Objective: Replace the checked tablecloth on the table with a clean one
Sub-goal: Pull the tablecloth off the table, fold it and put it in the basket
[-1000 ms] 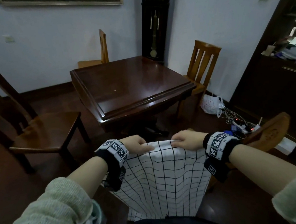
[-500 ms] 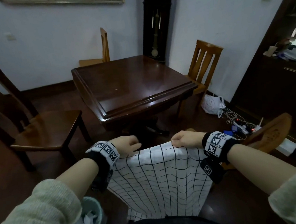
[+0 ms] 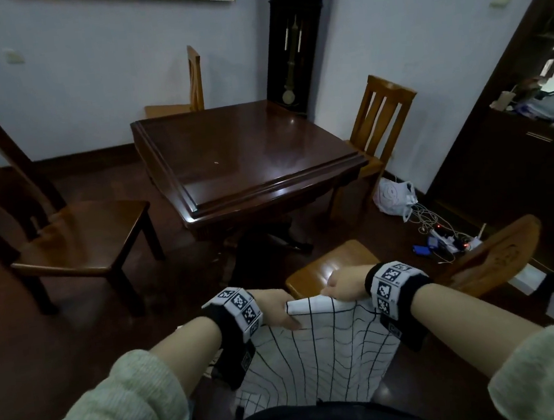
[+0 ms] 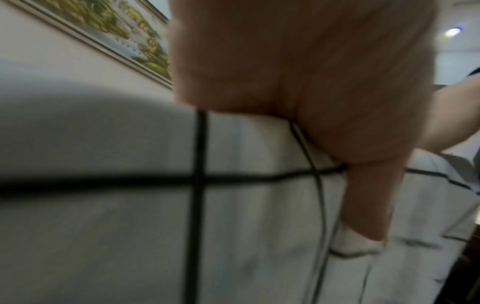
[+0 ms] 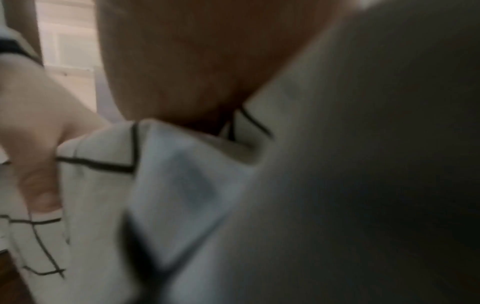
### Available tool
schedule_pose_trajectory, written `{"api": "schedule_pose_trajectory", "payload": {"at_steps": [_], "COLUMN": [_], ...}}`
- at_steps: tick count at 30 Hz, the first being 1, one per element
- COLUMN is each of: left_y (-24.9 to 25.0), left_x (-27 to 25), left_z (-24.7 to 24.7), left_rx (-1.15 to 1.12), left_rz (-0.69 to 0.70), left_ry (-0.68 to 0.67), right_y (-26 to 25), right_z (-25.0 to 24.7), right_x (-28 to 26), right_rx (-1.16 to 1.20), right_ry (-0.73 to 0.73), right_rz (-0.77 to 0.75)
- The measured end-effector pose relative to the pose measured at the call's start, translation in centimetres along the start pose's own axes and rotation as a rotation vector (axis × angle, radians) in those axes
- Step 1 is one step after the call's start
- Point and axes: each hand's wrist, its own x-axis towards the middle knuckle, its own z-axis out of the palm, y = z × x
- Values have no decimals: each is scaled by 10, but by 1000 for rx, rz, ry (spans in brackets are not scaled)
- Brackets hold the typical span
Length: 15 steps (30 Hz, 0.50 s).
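A white tablecloth with a black check (image 3: pixel 321 352) hangs folded in front of my body. My left hand (image 3: pixel 279 307) grips its top edge on the left, and my right hand (image 3: pixel 343 286) grips the same edge on the right. The left wrist view shows the thumb pinching the checked cloth (image 4: pixel 233 185) up close. Blurred cloth (image 5: pixel 182 185) under the palm fills the right wrist view. The dark wooden table (image 3: pixel 249 158) stands bare ahead of me, beyond my hands.
A dark chair (image 3: pixel 65 228) stands left of the table, lighter chairs (image 3: pixel 378 113) at its right and far side. A light wooden seat (image 3: pixel 329 266) sits just past my hands. Cables and a power strip (image 3: pixel 443 240) lie on the floor at right, near a dark cabinet (image 3: pixel 520 167).
Both hands kept hold of the cloth's top edge and came closer together, so the cloth hangs narrower. The view shifted, and the light wooden seat now shows beyond my hands.
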Motion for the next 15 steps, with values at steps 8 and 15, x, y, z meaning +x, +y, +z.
{"api": "schedule_pose_trajectory", "payload": {"at_steps": [8, 15], "left_y": [-18, -33], "left_x": [-4, -6], "left_z": [-22, -15], "left_rx": [-12, 140], "left_rz": [-175, -116], "left_ry": [-164, 261], "right_y": [-13, -23], "right_z": [16, 18], "right_x": [-8, 6], "right_rx": [-52, -78], "right_ry": [278, 534], "right_rz": [-287, -209]}}
